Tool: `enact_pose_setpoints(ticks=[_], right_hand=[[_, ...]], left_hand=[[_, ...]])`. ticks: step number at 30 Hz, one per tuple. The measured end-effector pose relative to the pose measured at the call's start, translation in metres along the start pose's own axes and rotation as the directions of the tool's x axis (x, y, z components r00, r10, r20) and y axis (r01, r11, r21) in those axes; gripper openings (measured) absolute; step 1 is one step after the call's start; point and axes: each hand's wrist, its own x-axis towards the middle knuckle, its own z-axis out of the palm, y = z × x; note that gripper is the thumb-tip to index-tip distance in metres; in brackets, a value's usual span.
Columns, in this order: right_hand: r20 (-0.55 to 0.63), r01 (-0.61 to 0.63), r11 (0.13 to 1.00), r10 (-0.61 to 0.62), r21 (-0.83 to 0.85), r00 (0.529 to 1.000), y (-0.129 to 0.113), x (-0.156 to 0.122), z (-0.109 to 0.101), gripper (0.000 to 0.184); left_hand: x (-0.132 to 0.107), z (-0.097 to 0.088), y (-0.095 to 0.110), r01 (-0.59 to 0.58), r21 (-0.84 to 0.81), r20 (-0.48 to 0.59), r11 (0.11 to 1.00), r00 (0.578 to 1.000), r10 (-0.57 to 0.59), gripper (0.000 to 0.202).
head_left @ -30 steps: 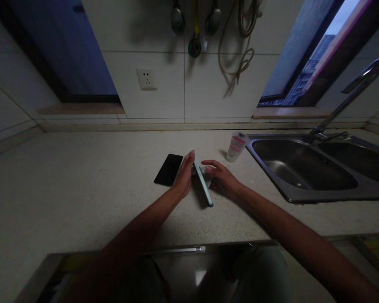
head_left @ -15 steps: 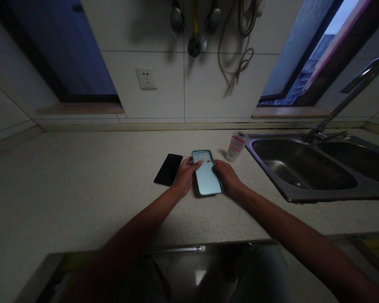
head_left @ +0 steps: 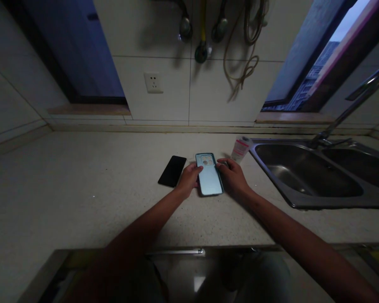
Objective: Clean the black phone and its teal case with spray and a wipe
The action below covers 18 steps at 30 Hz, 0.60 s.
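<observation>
My left hand (head_left: 189,179) and right hand (head_left: 233,176) clasp the long edges of a light-blue phone (head_left: 209,180) lying back-up on the speckled countertop (head_left: 82,189), fingers curled against its sides. A black phone (head_left: 172,171) lies just left of it; a small white bottle (head_left: 240,148) stands near the steel sink (head_left: 303,198).

Dim tiled wall (head_left: 164,33) (two windows (head_left: 306,67)).

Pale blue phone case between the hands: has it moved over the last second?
Yes. The pale blue phone case stood on edge; now it lies flat, camera cutout up, beside the black phone, which stayed put.
</observation>
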Motion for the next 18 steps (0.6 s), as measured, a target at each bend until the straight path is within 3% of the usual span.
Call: enact_pose_setpoints(ticks=[11,18], right_hand=[[-0.113,0.06,0.996,-0.067,-0.064,0.991,0.005,0.007,-0.003,0.049],[-0.083,0.101,0.985,-0.113,-0.136,0.99,0.017,0.015,-0.009,0.052]], left_hand=[[-0.001,-0.001,0.002,0.028,0.12,0.061,0.992,0.998,-0.035,0.014],[-0.006,0.001,0.006,0.058,0.163,0.118,0.985,0.99,-0.078,0.013]])
